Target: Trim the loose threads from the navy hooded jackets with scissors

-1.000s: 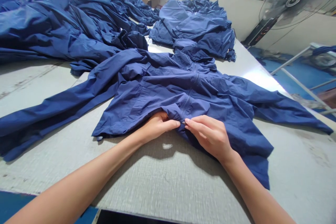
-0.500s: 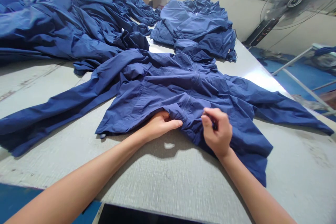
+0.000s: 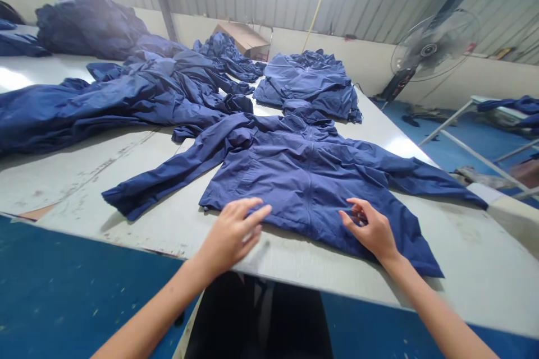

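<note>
A navy blue jacket (image 3: 303,174) lies spread flat on the grey table (image 3: 463,258), sleeves stretched out to both sides and its zip running down the middle. My left hand (image 3: 231,233) rests at the jacket's near hem on the left, fingers stretched out and open. Resting on the hem to the right of the zip, my right hand (image 3: 373,230) has its fingers loosely curled and apart, holding nothing.
Heaps of the same blue jackets (image 3: 126,90) cover the table's left and far side, with a folded stack (image 3: 309,81) behind the spread jacket. A cardboard box (image 3: 242,39) sits at the back. A standing fan (image 3: 433,47) is to the right. The floor is blue.
Both hands let go of the zip at the hem and moved apart along the hem. The jacket now lies flatter. The view has pulled back from the table.
</note>
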`<act>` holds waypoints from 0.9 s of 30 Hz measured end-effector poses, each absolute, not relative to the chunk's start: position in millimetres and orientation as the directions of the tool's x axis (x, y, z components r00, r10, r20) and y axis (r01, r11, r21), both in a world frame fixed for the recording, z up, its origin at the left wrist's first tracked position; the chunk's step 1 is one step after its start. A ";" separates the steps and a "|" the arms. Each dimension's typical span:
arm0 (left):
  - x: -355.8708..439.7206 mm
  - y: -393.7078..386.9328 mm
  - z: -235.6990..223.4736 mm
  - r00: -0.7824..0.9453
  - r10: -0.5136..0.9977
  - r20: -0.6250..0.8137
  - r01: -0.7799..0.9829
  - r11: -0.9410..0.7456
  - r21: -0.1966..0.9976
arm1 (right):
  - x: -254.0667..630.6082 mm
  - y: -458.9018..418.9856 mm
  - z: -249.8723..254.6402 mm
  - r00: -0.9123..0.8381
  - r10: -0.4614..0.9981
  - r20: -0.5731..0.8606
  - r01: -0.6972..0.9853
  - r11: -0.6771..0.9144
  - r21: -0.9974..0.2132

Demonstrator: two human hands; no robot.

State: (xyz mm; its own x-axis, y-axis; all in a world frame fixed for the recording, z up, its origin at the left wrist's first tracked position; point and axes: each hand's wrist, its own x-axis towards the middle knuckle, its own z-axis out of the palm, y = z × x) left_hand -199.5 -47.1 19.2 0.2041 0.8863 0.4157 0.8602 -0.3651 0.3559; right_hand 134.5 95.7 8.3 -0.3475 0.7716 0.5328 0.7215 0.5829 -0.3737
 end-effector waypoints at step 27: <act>-284.0 -123.7 -43.4 0.207 0.917 0.340 0.942 -0.280 0.183 | 271.0 -32.5 18.1 -0.231 0.931 0.281 0.868 0.328 -0.373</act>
State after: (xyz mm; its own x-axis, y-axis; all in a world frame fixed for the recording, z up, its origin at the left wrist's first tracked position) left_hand -284.0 -123.7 -43.4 0.2069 0.9173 0.3403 0.9423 -0.2804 0.1829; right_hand 271.0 -32.5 18.1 -0.2310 0.9314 0.2814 0.8678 0.3280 -0.3733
